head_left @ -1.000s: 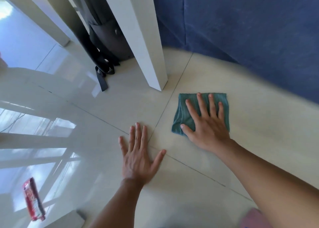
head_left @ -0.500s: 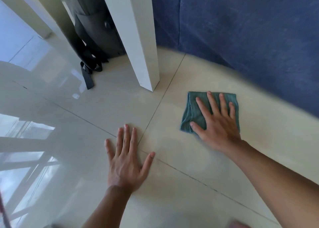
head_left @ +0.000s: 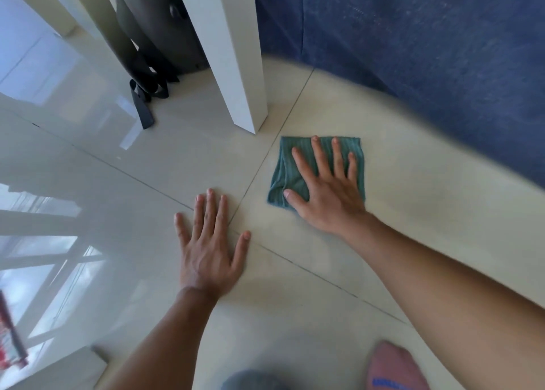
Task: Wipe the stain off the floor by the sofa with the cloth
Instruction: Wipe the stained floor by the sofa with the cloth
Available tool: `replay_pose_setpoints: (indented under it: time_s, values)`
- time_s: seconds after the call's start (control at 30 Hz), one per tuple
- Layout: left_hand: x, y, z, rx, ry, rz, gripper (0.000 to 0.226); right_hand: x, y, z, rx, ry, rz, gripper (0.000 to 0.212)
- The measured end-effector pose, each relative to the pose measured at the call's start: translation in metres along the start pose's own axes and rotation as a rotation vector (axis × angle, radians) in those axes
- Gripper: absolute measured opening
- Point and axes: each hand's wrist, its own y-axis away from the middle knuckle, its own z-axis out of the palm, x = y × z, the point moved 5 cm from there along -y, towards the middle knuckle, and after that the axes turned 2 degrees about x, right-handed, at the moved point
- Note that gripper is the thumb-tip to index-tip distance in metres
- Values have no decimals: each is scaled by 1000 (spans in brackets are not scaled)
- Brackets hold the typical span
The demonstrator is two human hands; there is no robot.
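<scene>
A folded teal cloth (head_left: 283, 168) lies flat on the cream tiled floor (head_left: 398, 212), a little in front of the blue sofa (head_left: 427, 50). My right hand (head_left: 327, 189) presses down on the cloth with spread fingers and covers most of it. My left hand (head_left: 209, 242) rests flat on the bare tile to the left, fingers apart, holding nothing. No stain shows on the tiles around the cloth; whatever lies under it is hidden.
A white table leg (head_left: 233, 56) stands just behind the cloth. Behind it leans a dark bag (head_left: 159, 35) with straps (head_left: 144, 106) trailing on the floor. More white legs stand at the far left. A red packet (head_left: 10, 342) lies at the left edge. A pink slipper (head_left: 392, 366) is bottom right.
My right hand slid the cloth right along the floor, then back left toward the tile seam. My left hand stayed planted. The view shifted.
</scene>
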Motion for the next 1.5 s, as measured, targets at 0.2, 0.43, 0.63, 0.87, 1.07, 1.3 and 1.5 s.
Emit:
replay_pose_setpoints:
  time_s: [0.2,0.43,0.63,0.87,1.07,1.3,1.5]
  values:
    - [-1,3,0,9,34,-20,75,-38,108,28,-43,-49,-205,87]
    - [28,8,4,-62,-41,118,84,39,164,27,-65,-19,-86,85]
    - [135,8,27,-91,-18,300,82,131,216,25,17,-7,289,86]
    - [147,9,31,-59,2,327,78,219,280,30,122,-33,735,85]
    - [150,9,28,-72,13,313,76,201,301,43,85,-93,879,91]
    - [146,5,28,-55,29,303,76,221,231,16,95,-7,680,88]
    - [151,8,30,-68,39,298,77,247,216,8,120,-88,794,81]
